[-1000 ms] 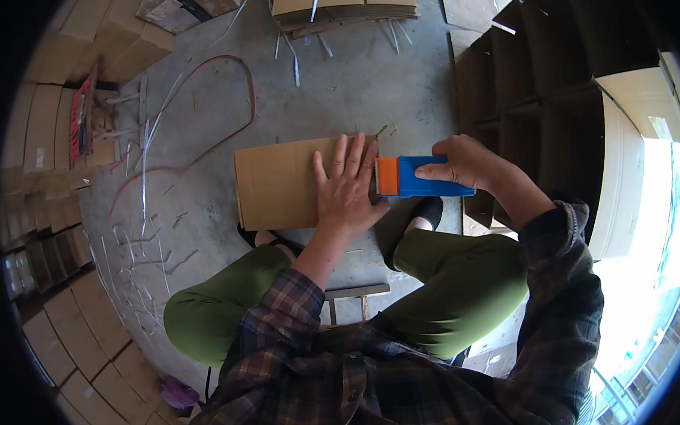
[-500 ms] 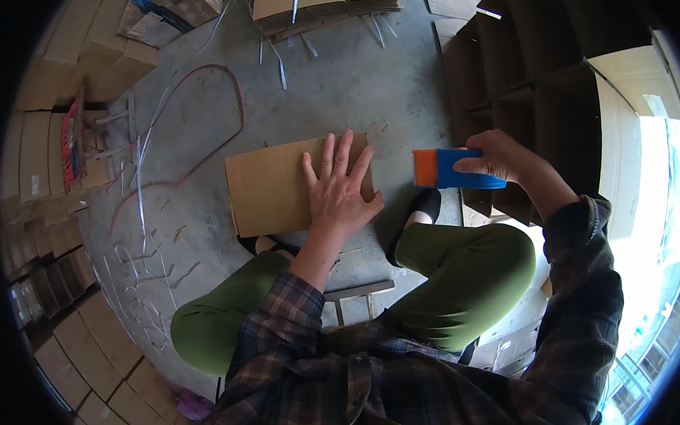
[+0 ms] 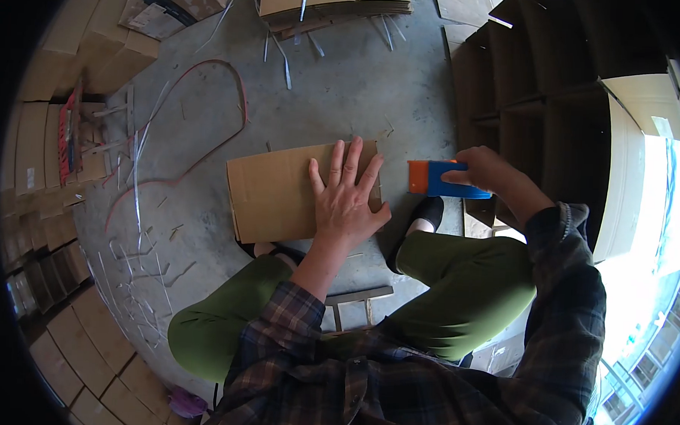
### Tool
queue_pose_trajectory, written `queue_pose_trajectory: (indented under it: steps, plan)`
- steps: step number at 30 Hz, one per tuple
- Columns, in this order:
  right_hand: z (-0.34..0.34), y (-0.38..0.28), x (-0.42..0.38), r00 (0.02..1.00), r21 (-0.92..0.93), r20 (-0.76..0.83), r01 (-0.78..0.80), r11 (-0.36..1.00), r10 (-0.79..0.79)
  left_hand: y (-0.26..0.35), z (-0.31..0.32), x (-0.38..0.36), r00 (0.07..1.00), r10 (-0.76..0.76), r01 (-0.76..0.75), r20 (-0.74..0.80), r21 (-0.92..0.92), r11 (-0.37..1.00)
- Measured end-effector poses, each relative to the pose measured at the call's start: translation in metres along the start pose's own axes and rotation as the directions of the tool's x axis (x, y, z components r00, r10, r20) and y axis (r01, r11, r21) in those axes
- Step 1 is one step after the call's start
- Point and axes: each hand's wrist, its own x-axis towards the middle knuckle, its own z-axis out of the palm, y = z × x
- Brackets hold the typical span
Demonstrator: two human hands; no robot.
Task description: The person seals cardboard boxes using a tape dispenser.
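A closed brown cardboard box lies in front of me between my feet. My left hand rests flat on its right part, fingers spread. My right hand is closed around a blue-and-orange tape dispenser, held to the right of the box. The dispenser's orange end points left toward the box, and a gap separates the two. My right palm hides part of the dispenser's blue body.
Tall open cardboard compartments stand at the right. A stack of flattened cardboard lies ahead with loose straps. Cardboard boxes line the left side. A red strap and scattered strips lie on the concrete floor.
My right hand has moved slightly left and down with the tape dispenser, closer to the box. My left hand stays flat on the box. The whole view has shifted slightly.
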Motion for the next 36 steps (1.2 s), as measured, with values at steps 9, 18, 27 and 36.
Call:
queue_pose_trajectory:
  steps: [9, 18, 27, 36]
  plan:
    - [0.009, -0.069, 0.023, 0.999, -0.183, 0.027, 0.04, 0.982, -0.036, 0.002, 0.001, 0.001, 0.999, -0.012, 0.012, 0.035, 0.016, 1.0]
    - [-0.019, -0.132, 0.023, 0.992, -0.338, 0.1, -0.041, 0.94, 0.079, 0.001, -0.001, -0.001, 0.999, -0.011, 0.009, 0.051, 0.045, 0.999]
    - [-0.014, -0.142, 0.016, 0.997, -0.355, 0.004, -0.067, 0.932, 0.073, 0.003, -0.002, -0.004, 1.0, 0.007, -0.007, 0.011, 0.047, 0.999]
    - [0.057, -0.131, 0.043, 0.999, -0.331, 0.015, 0.039, 0.943, -0.036, 0.0, -0.001, -0.002, 0.998, -0.008, 0.004, 0.059, 0.074, 0.997]
